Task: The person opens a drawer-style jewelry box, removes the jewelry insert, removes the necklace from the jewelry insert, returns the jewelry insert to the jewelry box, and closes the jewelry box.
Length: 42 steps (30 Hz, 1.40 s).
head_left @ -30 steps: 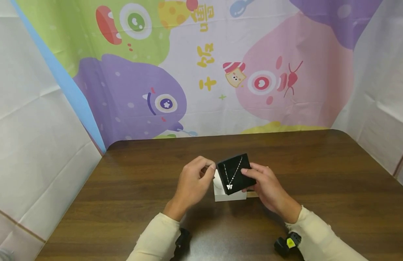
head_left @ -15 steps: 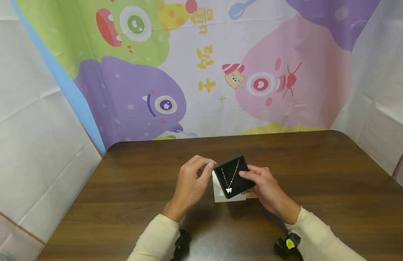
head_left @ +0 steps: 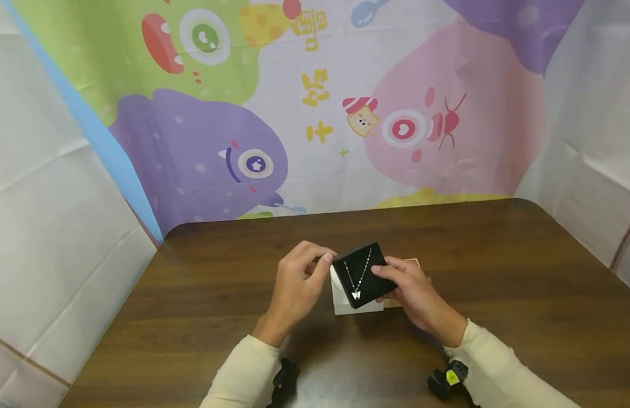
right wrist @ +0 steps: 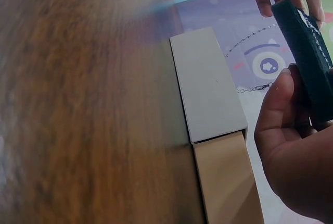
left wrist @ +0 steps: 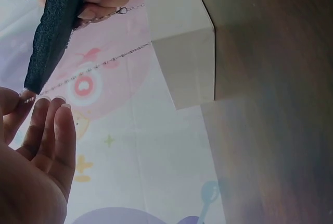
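My right hand (head_left: 419, 292) grips a black foam jewellery pad (head_left: 374, 288) by its right side, thumb on its face. A silver necklace (head_left: 356, 295) with a butterfly pendant lies in a V across the pad. Behind the pad, the rest of its chain (left wrist: 96, 67) hangs in a loop, with a clasp (left wrist: 122, 10) close to my right fingers. At the pad's left corner, my left hand (head_left: 296, 283) pinches a bit of the chain between thumb and forefinger; its other fingers (left wrist: 63, 140) are loosely bent. The pad is held tilted over a white box (head_left: 343, 306).
A tan box part (right wrist: 223, 177) sits end to end with the white box on the brown wooden table (head_left: 218, 294). A cartoon-printed cloth (head_left: 315, 187) hangs along the table's far edge. Pale cloth walls (head_left: 64, 187) stand at both sides.
The pad in my right hand has shifted slightly left and tilted a little more. My left hand has moved slightly left with it, fingers staying at the pad's corner.
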Each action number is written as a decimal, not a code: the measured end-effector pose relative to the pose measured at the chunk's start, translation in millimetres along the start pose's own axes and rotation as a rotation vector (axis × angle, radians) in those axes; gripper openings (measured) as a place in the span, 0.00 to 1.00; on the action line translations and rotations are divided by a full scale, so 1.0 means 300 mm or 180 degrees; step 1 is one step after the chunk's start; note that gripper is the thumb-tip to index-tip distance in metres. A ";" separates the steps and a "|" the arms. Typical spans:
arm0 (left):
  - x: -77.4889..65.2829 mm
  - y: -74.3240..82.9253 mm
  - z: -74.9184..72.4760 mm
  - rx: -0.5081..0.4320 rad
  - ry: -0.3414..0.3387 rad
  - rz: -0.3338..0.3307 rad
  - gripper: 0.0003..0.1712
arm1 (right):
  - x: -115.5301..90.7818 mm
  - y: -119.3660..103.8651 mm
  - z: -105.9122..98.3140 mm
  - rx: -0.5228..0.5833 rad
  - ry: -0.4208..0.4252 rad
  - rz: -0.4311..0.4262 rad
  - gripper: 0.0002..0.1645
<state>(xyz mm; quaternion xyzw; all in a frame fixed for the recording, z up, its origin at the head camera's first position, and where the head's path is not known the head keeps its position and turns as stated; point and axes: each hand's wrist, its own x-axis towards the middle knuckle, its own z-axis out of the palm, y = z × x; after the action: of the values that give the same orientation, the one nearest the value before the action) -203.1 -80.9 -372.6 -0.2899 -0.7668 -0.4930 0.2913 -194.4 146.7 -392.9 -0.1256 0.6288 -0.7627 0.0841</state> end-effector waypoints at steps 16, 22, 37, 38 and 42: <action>0.034 0.136 -0.035 -0.0135 0.0082 0.0157 0.07 | 0.003 -0.002 0.003 -0.0145 0.0166 0.0062 0.13; 0.030 0.133 -0.039 -0.0160 0.0087 0.0144 0.07 | 0.004 -0.002 0.000 -0.0139 0.0243 0.0094 0.15; 0.003 0.006 -0.017 -0.0184 0.0140 0.0202 0.07 | 0.007 -0.010 0.006 0.0056 0.0551 0.0022 0.15; 0.000 -0.004 -0.015 -0.0188 0.0131 0.0198 0.07 | 0.006 -0.010 0.006 0.0066 0.0571 0.0002 0.14; -0.001 0.015 -0.020 -0.0229 0.0064 0.0162 0.07 | 0.001 -0.010 0.007 0.0139 0.0667 -0.0117 0.11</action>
<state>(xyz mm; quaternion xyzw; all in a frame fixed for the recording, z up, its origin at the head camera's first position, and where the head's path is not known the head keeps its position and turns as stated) -198.6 -84.9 -368.1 -0.3147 -0.7380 -0.5156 0.3007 -194.1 145.2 -389.7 -0.0548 0.6150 -0.7866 0.0067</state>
